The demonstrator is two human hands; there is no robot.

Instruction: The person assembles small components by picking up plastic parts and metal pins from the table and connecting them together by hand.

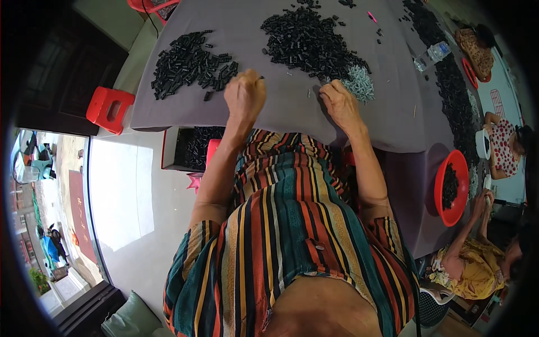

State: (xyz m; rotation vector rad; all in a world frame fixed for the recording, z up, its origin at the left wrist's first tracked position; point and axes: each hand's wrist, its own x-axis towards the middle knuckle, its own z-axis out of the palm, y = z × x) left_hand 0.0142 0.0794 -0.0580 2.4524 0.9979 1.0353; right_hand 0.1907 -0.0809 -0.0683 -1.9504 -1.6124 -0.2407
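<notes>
My left hand [245,94] is closed in a fist-like grip over the grey cloth, at the right edge of a heap of small black cylindrical parts [188,64]. A dark speck shows by its fingers, too small to name. My right hand [341,105] is curled with fingertips pressed together, just left of and nearer than a small pile of silvery screw-like pieces [359,84]. What it grips is hidden. Beyond it spreads a larger heap of black cylindrical parts [306,42], touching the silvery pile. A loose silvery piece [309,93] lies between my hands.
The table wears a grey cloth [275,106]. Under its front edge sits a box of black parts [196,147]. A red stool [110,109] stands left. At right are a plastic bottle [432,56], a long black heap [449,84], a red basin [452,188] and several people working.
</notes>
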